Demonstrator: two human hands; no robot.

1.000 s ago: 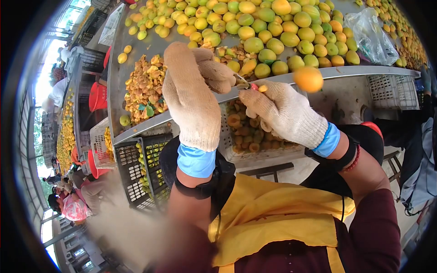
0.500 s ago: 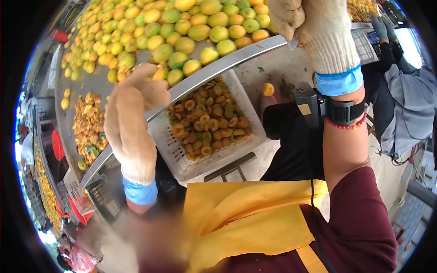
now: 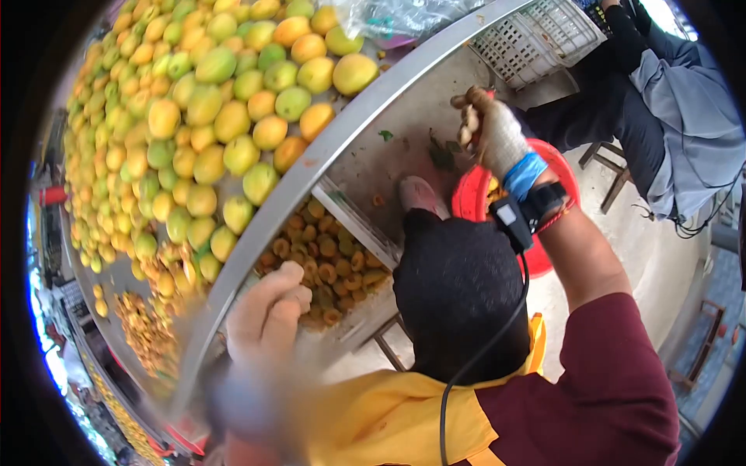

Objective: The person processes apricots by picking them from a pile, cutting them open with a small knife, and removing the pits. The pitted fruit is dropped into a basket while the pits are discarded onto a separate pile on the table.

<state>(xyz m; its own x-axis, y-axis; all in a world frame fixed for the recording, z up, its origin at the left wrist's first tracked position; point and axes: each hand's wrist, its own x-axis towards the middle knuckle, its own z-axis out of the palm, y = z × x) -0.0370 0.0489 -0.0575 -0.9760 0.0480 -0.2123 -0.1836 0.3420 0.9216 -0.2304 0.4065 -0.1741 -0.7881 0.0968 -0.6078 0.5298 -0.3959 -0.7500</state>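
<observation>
My left hand (image 3: 268, 314), in a pale knitted glove, hovers at the metal table rim (image 3: 342, 136), near a white crate (image 3: 353, 217) of halved fruit (image 3: 322, 260). Its fingers are loosely bent and slightly apart, with nothing visible in them; the wrist is smeared. My right hand (image 3: 497, 128), gloved with brown-stained fingertips, is over a red bucket (image 3: 556, 163) beside my leg. Its fingers are curled closed; a small red bit shows at them, but what they hold cannot be made out. Some yellow-orange pieces (image 3: 494, 190) show inside the bucket.
Whole yellow-green fruits (image 3: 202, 155), apricot- or plum-like, cover the table, with a heap of orange scraps (image 3: 148, 326) at its near left. Clear plastic (image 3: 412, 17) lies at the far end. An upturned-looking white crate (image 3: 536, 39) and a seated person (image 3: 622, 109) are to the right.
The view has swung right, bringing the red bucket into sight. My right hand has left the table rim and moved down over the bucket. My left hand has come nearer the crate.
</observation>
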